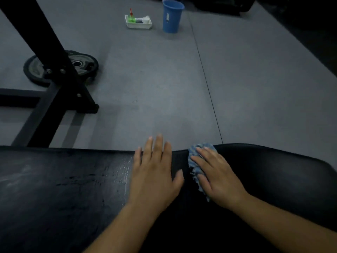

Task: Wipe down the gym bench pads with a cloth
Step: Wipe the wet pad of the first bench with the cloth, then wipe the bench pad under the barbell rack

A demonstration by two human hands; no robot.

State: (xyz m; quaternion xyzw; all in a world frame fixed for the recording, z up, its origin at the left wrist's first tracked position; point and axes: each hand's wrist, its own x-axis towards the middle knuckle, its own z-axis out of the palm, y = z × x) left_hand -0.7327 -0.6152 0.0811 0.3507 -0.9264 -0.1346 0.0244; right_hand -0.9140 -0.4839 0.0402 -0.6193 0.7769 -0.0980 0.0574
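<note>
Across the bottom of the view runs the black bench pad [63,179], its left part scuffed and streaked with a pale sheen. The left hand [153,172] lies flat on it, fingers straight and a little spread, their tips reaching past the far edge. Just beside it, the right hand [217,172] presses flat on a blue cloth [194,156], fingers extended rather than curled round it. The cloth sits at the pad's far edge and shows beyond the fingertips and along the thumb side. A dark gap between the two hands may be a seam between two pads (the picture is too dim to be sure).

Beyond lies a grey floor [155,79]. A black steel frame [54,52] stands at left over a weight plate [36,70]. Far off, a white tray [138,25] of small bottles sits near a blue bucket [172,17].
</note>
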